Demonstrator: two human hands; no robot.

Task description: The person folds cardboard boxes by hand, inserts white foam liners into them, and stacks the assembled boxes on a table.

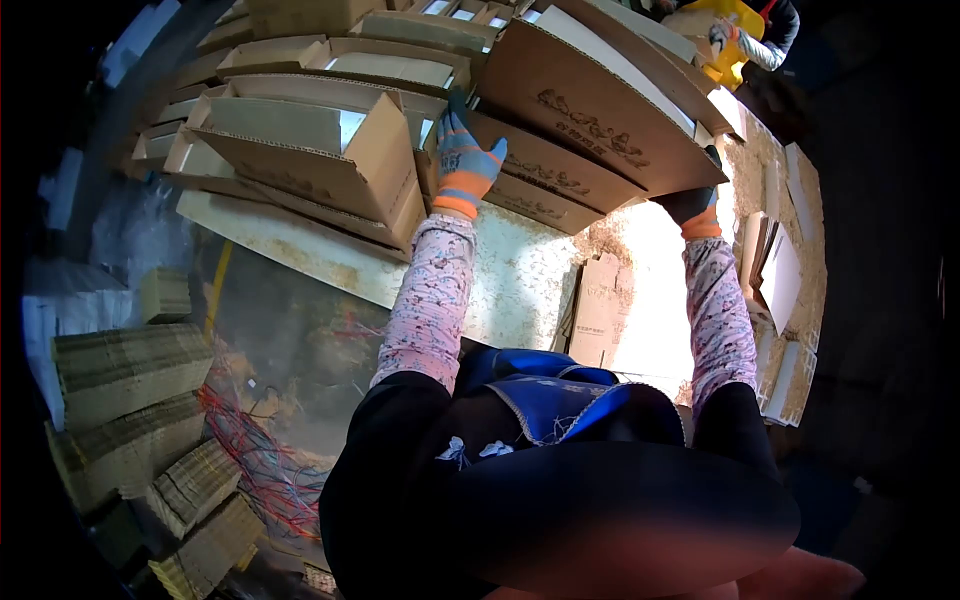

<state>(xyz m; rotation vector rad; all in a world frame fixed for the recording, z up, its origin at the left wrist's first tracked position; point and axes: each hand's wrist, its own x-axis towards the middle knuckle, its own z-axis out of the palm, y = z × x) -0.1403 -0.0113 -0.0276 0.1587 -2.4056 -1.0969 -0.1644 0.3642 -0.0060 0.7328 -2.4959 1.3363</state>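
A brown cardboard box (575, 105) with dark printing is tilted in front of me, its white inner edge showing along the top. My right hand (692, 203), in a dark glove with an orange cuff, grips its lower right corner; part of the fingers is hidden. My left hand (466, 168), in a grey-blue and orange glove, lies with fingers stretched and thumb apart at the left ends of the boxes. Below the tilted box, another printed box (545, 170) rests on the table. Left of my left hand stands an open-topped cardboard box (290, 150) on a similar one.
Rows of open boxes (390, 68) fill the back of the table (510, 270). A flat cardboard piece (603, 310) lies near its front edge. Stacked cardboard bundles (130, 370) and tangled red strapping (265, 475) cover the floor at left. Another person's gloved hand (722, 36) shows at top right.
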